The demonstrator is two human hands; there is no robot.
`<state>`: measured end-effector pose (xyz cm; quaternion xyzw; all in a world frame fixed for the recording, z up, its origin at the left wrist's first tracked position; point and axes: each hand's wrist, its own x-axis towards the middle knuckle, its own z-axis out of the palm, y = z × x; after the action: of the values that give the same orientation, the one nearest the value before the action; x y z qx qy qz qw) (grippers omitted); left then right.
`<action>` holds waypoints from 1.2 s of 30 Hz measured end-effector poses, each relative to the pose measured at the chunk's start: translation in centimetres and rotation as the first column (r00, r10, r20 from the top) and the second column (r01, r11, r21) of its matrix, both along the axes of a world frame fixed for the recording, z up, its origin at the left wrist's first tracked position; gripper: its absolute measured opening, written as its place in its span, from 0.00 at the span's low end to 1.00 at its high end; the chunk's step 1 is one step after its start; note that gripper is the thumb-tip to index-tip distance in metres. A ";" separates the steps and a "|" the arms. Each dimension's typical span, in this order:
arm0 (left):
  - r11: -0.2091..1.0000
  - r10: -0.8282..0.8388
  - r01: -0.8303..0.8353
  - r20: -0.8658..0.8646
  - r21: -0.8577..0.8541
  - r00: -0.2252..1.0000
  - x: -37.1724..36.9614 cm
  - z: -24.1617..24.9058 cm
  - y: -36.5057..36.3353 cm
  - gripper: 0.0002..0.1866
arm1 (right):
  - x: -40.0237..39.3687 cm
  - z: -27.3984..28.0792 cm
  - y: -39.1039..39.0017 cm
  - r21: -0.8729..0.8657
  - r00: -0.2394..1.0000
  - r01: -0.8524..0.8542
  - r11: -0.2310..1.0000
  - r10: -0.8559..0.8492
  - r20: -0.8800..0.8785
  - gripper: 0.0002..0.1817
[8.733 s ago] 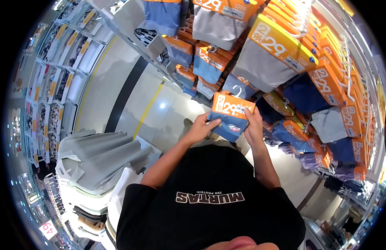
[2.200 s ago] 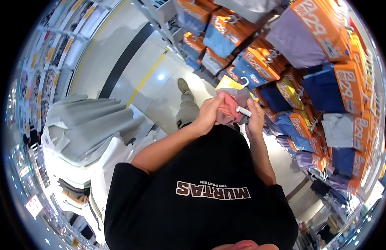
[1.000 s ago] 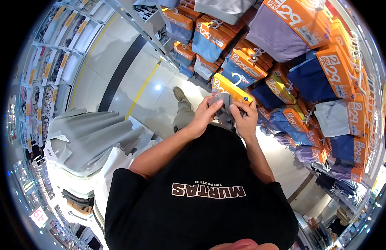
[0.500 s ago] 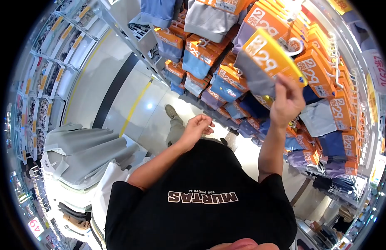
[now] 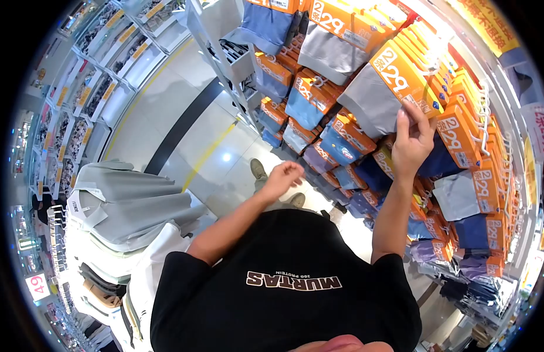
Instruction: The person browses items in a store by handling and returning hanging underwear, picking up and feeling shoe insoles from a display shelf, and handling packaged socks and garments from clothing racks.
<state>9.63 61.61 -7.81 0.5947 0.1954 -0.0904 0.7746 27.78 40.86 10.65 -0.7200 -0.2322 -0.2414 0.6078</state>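
Observation:
My right hand (image 5: pixel 414 144) pinches the lower corner of an orange card on a grey underwear pack (image 5: pixel 374 97), between thumb and fingers. The card reads "2条 29", and the grey cloth sticks out on its left side. The pack lies against the front of a row of similar orange-carded packs on the rack; whether its hook sits on a rod cannot be made out. My left hand (image 5: pixel 284 180) is in front of my waist, away from the rack. Its fingers are loosely curled, with nothing visible in them.
Several rows of orange-carded packs (image 5: pixel 310 97) fill the rack ahead and to the right. At left, a grey polo shirt (image 5: pixel 131 202) lies over a rail of hanging clothes. Shelves (image 5: pixel 99 82) stand across the tiled aisle (image 5: pixel 184 135), which has black and yellow floor lines.
My right hand has brought the pack from a tilted position nearer me back against the row on the rack. My left hand has moved slightly. The view has shifted.

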 end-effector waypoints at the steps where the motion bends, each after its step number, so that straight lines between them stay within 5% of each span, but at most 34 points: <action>1: 0.988 -0.005 -0.003 0.054 0.157 0.999 1.4 -0.2 1.2 0.09 | -0.5 -0.1 -0.1 -0.030 0.999 0.010 1.000 -0.009 0.032 0.12; 3: 0.897 -0.017 -0.094 0.245 0.432 0.969 4.7 -0.5 3.8 0.11 | -1.9 -0.4 -0.3 -0.072 1.000 0.012 0.997 -0.011 0.005 0.15; 5: 0.604 -0.067 -0.224 0.329 0.764 0.942 8.0 2.3 5.7 0.17 | -3.7 -1.1 -0.8 -0.141 0.995 0.049 0.989 -0.061 -0.082 0.16; 6: 0.386 -0.125 -0.356 0.431 0.851 0.894 9.6 3.2 6.4 0.19 | -4.6 -1.5 -1.0 -0.122 0.988 0.040 0.992 -0.058 -0.146 0.17; 8: 0.160 -0.281 -0.529 0.552 0.834 0.785 13.0 4.8 7.8 0.24 | -6.5 -1.7 -1.3 -0.258 0.988 0.139 0.956 -0.150 -0.022 0.17; 10: 0.039 -0.385 -0.488 0.463 0.872 0.798 15.8 6.1 8.6 0.26 | -8.1 -2.6 -2.2 -0.307 0.983 0.185 0.933 -0.182 0.039 0.16; 16: -0.339 -0.548 -0.194 -0.026 0.921 0.836 20.3 6.2 8.9 0.22 | -11.2 -6.5 -4.5 -0.276 0.969 0.110 0.955 -0.165 -0.184 0.16; 19: -0.343 -0.565 -0.350 0.106 0.872 0.818 20.3 5.5 8.4 0.21 | -11.8 -7.3 -5.5 -0.210 0.945 0.154 0.966 -0.206 -0.254 0.15; 23: -0.301 -0.550 -0.302 0.094 0.904 0.830 19.4 5.9 8.3 0.16 | -11.9 -8.2 -6.2 -0.163 0.907 0.173 0.971 -0.222 -0.357 0.15; 24: -0.254 -0.553 -0.296 0.112 0.921 0.825 19.1 6.2 8.4 0.16 | -11.8 -8.4 -6.2 -0.157 0.905 0.158 0.975 -0.207 -0.371 0.15; 27: 0.151 -0.440 0.061 0.012 0.987 0.898 19.0 7.4 8.6 0.17 | -11.4 -8.3 -5.5 -0.109 0.907 0.092 0.990 -0.128 -0.402 0.14; 31: 0.339 -0.338 -0.208 0.325 0.917 0.883 16.3 7.5 8.6 0.19 | -10.8 -8.1 -4.4 -0.052 0.909 -0.014 0.999 -0.009 -0.416 0.13; 36: 0.566 -0.177 -0.228 0.388 0.792 0.905 11.4 9.7 8.3 0.17 | -10.9 -8.6 -2.9 0.000 0.867 -0.163 0.987 0.143 -0.477 0.15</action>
<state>21.07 69.88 1.88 0.8875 0.0497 0.1546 0.4313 16.86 37.95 2.05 -0.7486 -0.1373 -0.0037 0.6487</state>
